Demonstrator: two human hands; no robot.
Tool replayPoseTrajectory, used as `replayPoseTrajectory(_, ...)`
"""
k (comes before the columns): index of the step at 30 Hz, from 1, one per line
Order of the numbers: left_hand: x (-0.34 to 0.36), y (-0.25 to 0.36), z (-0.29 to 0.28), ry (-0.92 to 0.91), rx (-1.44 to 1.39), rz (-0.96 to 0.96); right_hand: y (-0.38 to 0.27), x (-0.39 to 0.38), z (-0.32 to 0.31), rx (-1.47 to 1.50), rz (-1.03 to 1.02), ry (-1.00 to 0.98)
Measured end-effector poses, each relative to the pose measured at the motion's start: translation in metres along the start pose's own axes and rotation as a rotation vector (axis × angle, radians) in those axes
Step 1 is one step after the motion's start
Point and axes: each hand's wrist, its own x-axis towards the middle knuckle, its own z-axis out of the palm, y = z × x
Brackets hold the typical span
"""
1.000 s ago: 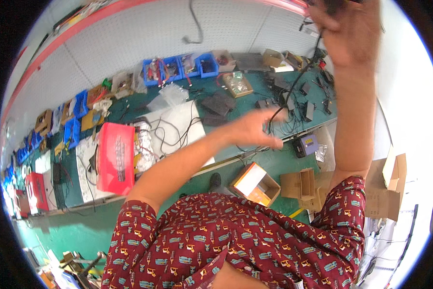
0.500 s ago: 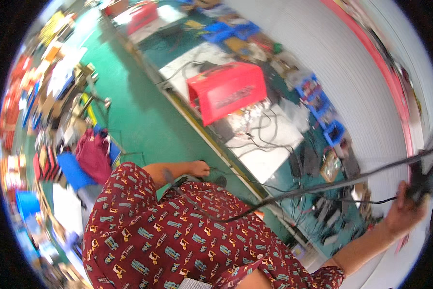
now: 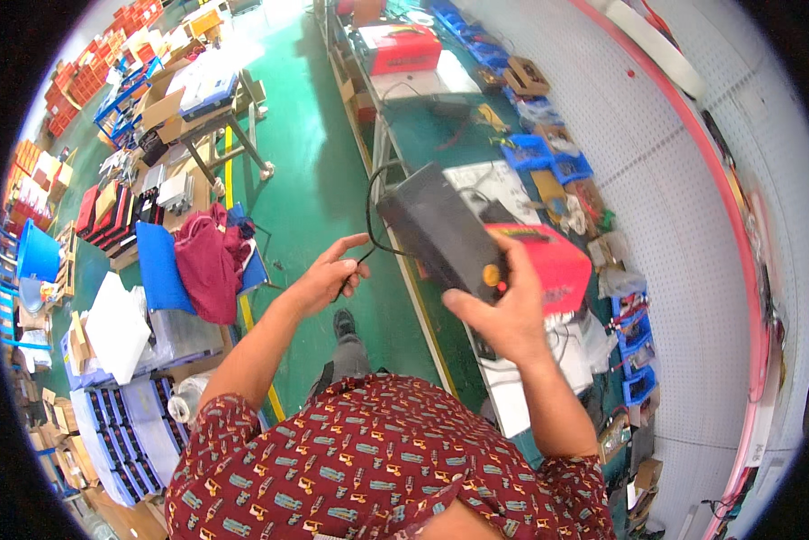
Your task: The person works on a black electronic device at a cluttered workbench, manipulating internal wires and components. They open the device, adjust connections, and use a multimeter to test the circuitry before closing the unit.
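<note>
A long black box (image 3: 436,225), which looks like a power adapter, is gripped at its near end by my right hand (image 3: 515,315). An orange-yellow round spot shows beside the thumb. From the box a black cable (image 3: 369,202) loops out to the left. My left hand (image 3: 326,281) pinches this cable between thumb and fingers, a short way left of the box. Behind the box and partly hidden by it, a red machine housing (image 3: 548,270) stands on the workbench (image 3: 463,135).
Blue parts bins (image 3: 634,346) line the bench's wall side. Another red housing (image 3: 404,49) sits farther along. On my left are a chair with a maroon garment (image 3: 211,261), a wheeled cart (image 3: 215,126) and stacked boxes. Green floor (image 3: 305,180) runs between.
My right hand has come from the far right to the middle, now with the black box. My left hand has risen from low beside my body and now holds the cable. The view has turned.
</note>
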Motion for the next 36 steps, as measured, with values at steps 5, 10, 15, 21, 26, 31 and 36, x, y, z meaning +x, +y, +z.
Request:
replayPoseTrajectory(5,0.028,0.043,-0.009,-0.094,-0.057,0.149,0.026,0.062,0.08,-0.34,-0.146,-0.039)
replayPoseTrajectory(10,0.069,0.052,-0.017,0.155,-0.467,0.007,0.031,0.116,0.124,-0.533,-0.158,-0.176)
replayPoseTrajectory(15,0.105,0.047,-0.057,0.008,-0.67,-0.203,0.058,0.12,0.125,-0.322,-0.034,-0.249)
replayPoseTrajectory(21,0.144,0.086,-0.118,0.167,-0.384,-0.108,0.067,0.136,0.151,0.237,0.38,-0.204)
replayPoseTrajectory(26,0.175,0.111,-0.137,0.251,-0.276,0.035,0.089,0.191,0.165,0.209,0.433,-0.135)
replayPoseTrajectory(31,0.194,0.153,-0.144,0.403,-0.25,0.139,0.105,0.247,0.182,0.308,0.403,-0.177)
replayPoseTrajectory(36,0.217,0.173,-0.184,0.469,-0.29,0.181,0.105,0.302,0.22,0.459,0.427,-0.139)
